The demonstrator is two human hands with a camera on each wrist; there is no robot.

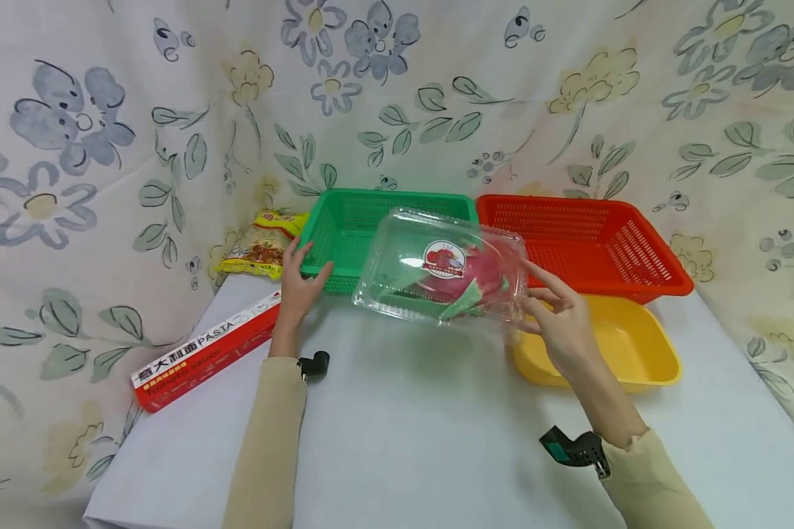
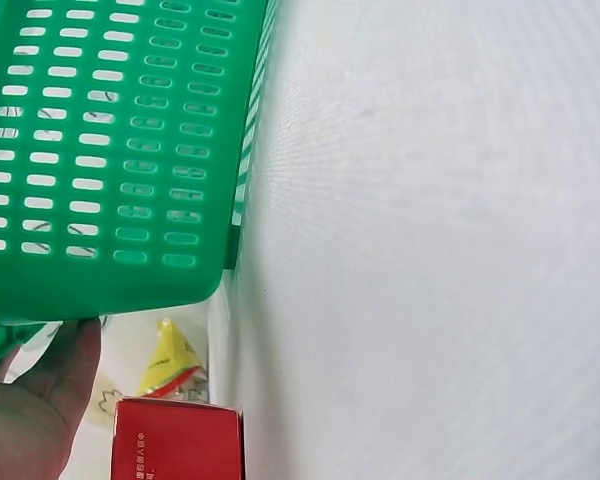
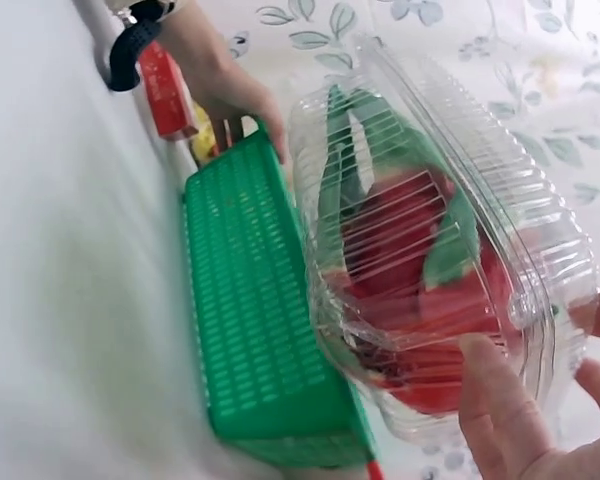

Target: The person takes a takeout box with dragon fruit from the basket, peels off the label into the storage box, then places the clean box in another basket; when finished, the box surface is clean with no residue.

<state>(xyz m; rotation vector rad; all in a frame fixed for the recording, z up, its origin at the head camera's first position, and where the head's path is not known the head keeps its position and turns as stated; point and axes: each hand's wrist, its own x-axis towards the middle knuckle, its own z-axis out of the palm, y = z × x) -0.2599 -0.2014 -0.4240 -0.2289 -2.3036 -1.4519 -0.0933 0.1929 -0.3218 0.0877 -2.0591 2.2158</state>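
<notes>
My right hand (image 1: 559, 316) grips the right end of a clear plastic clamshell box (image 1: 393, 268), held tilted in the air. Through its walls shows a red dragon fruit (image 3: 395, 235) with green scales; a round label (image 1: 444, 259) is on the lid. Behind and partly under the box stands a green plastic basket (image 1: 331, 235) with slotted walls. The left hand (image 1: 300, 285) holds this basket at its left end, fingers at the rim and thumb by the front corner. The left wrist view shows only part of that hand, beside the basket's end.
A red perforated basket (image 1: 582, 242) stands right of the green one, with a yellow basin (image 1: 635, 342) in front. At left are a yellow food bag (image 1: 258, 246) and a long red pasta box (image 1: 205, 356). Floral cloth (image 1: 397, 95) hangs behind the white table (image 1: 397, 441).
</notes>
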